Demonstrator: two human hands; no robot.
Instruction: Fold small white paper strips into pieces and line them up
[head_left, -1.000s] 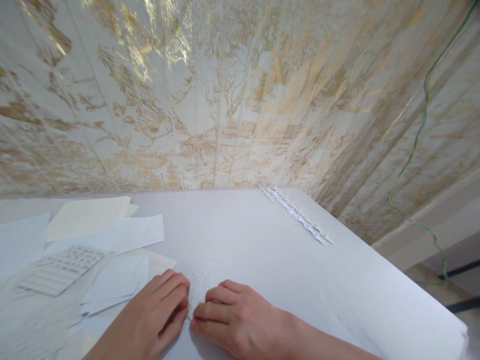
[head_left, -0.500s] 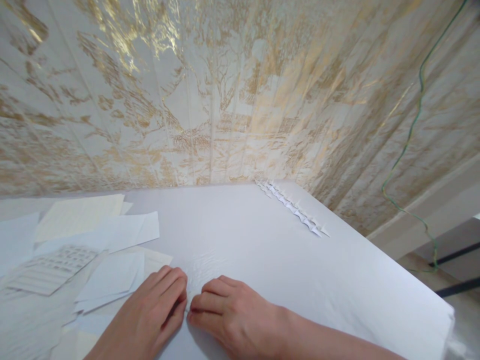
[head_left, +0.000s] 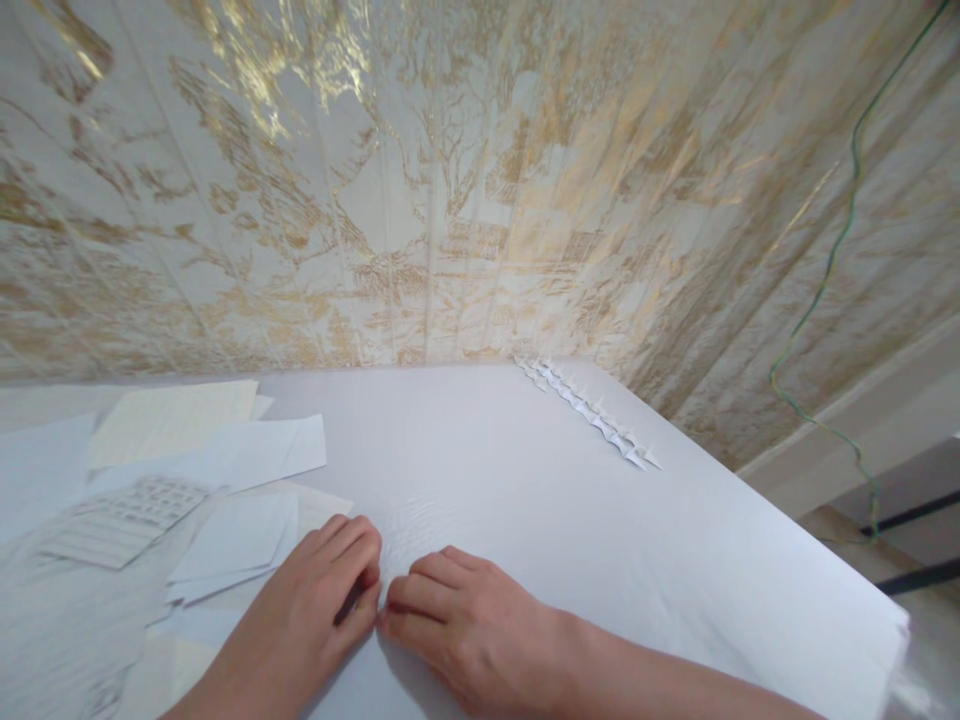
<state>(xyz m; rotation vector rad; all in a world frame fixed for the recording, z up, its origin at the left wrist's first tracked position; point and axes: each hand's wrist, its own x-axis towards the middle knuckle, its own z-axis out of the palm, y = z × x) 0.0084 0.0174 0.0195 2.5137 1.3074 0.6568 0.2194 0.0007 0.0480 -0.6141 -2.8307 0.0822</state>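
Note:
My left hand [head_left: 300,620] and my right hand [head_left: 465,630] rest side by side on the white table [head_left: 525,520] near its front edge. Both have their fingers curled under, and the fingertips of the two hands meet. Whatever sits between the fingertips is hidden or too small to name. Just left of my left hand lie loose white paper sheets [head_left: 232,535]. A row of several small folded white paper pieces [head_left: 589,412] runs along the far right of the table, well away from both hands.
More paper sheets [head_left: 225,455] and a printed sheet [head_left: 127,505] cover the table's left side. A white and gold patterned curtain [head_left: 450,200] hangs behind the table. A green cable [head_left: 832,270] dangles at the right, past the table's right edge.
Both hands stay in place with fingertips together, making only tiny shifts. The view has moved slightly.

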